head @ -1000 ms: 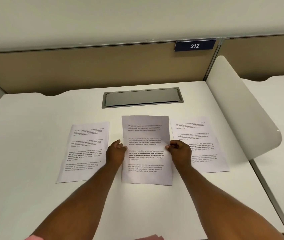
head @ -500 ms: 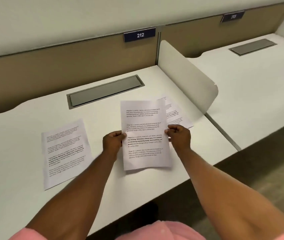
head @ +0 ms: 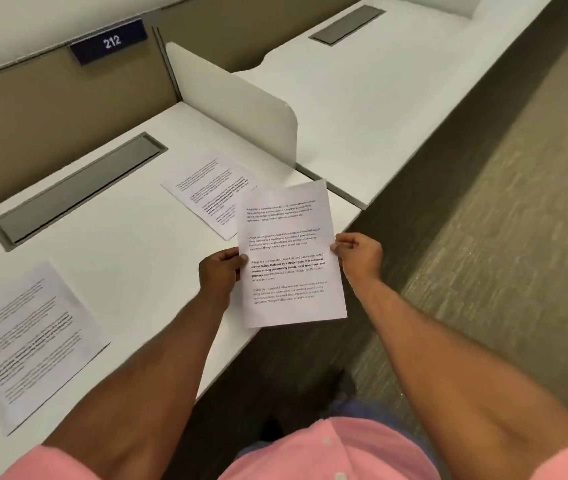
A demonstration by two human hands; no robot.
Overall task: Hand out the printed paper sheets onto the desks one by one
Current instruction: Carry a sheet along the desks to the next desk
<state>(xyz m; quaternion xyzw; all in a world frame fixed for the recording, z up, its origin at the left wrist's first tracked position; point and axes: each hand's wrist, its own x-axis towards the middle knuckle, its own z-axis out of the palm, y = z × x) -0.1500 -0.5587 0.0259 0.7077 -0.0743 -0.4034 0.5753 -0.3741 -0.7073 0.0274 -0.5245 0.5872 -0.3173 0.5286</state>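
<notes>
White, limp and light, the printed sheet hangs above the front right corner of the bench, pinched mid-edge by the fingers of your left hand and right hand; that two-sided hold should stop it sagging.

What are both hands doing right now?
Left hand: pinching the left edge of the white printed paper sheet.
Right hand: pinching the same sheet's right edge.

White printed sheets with black text on a white desk; navy sign numbered white; pink shirt; olive carpet.
</notes>
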